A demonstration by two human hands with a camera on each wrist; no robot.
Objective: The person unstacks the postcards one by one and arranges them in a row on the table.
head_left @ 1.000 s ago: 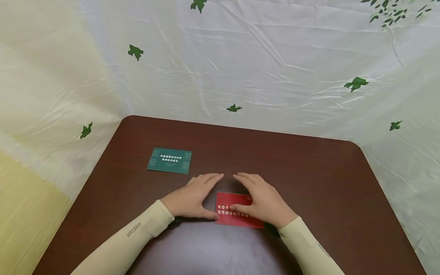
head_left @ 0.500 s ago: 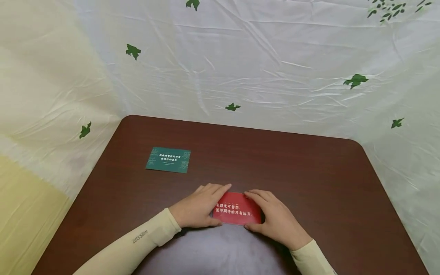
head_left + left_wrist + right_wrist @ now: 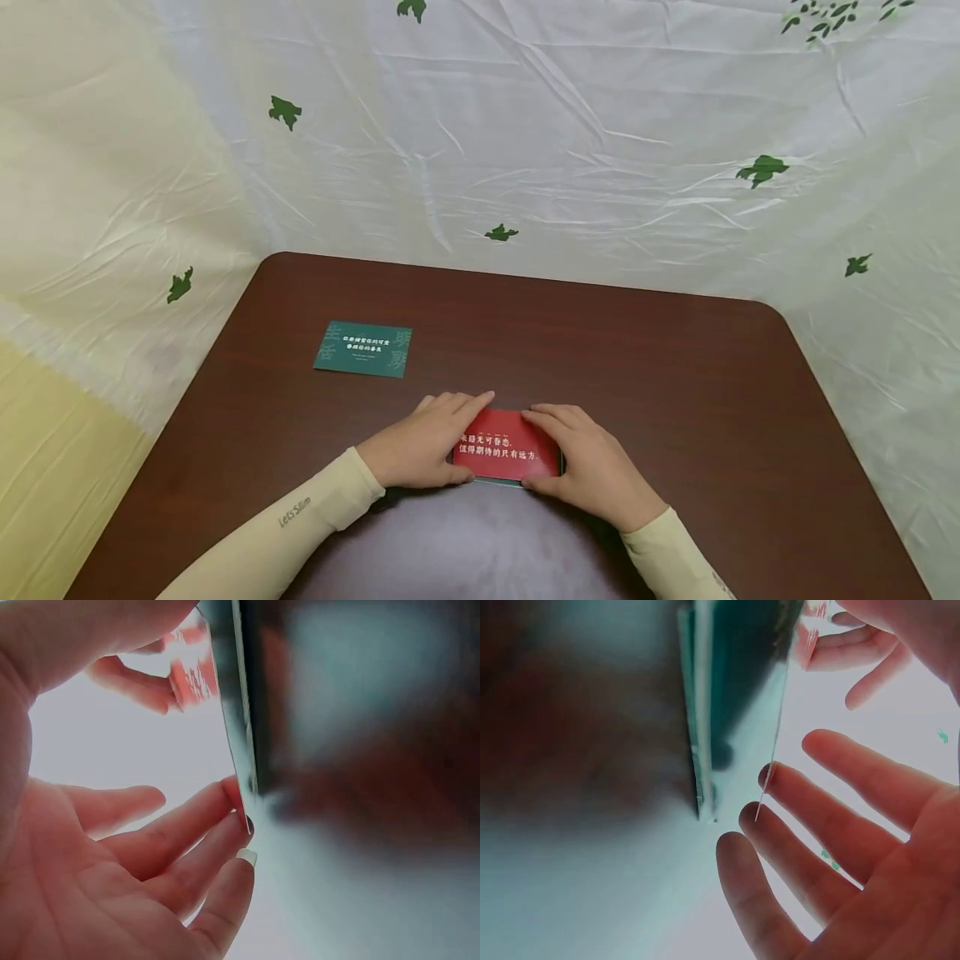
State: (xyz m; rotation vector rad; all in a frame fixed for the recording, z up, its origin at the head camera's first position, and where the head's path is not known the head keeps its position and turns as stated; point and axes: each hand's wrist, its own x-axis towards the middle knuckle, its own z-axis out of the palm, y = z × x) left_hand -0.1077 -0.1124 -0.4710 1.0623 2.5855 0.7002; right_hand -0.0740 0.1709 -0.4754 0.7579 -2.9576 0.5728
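Observation:
A red card point(image 3: 498, 462) with white writing lies in front of me, between my two hands. My left hand point(image 3: 416, 446) holds its left end, thumb at the near edge and fingertips at the far edge. The right hand point(image 3: 596, 462) grips the right end the same way. A thin strip of a teal card point(image 3: 498, 482) shows beneath the near edge. In the right wrist view, the fingertips touch the edge of a thin card point(image 3: 774, 750), which stands a little apart from a thicker stack point(image 3: 703, 712). How many cards lie underneath cannot be told.
A green card point(image 3: 363, 348) with white writing lies flat on the dark brown table point(image 3: 637, 367), farther back and to the left. A white cloth point(image 3: 600, 167) with green leaf prints hangs behind the table. Pale light glares off the table's near part.
Both hands came down around the red card, the right hand drawing back from over its face to its right end. A teal edge now shows below the red card.

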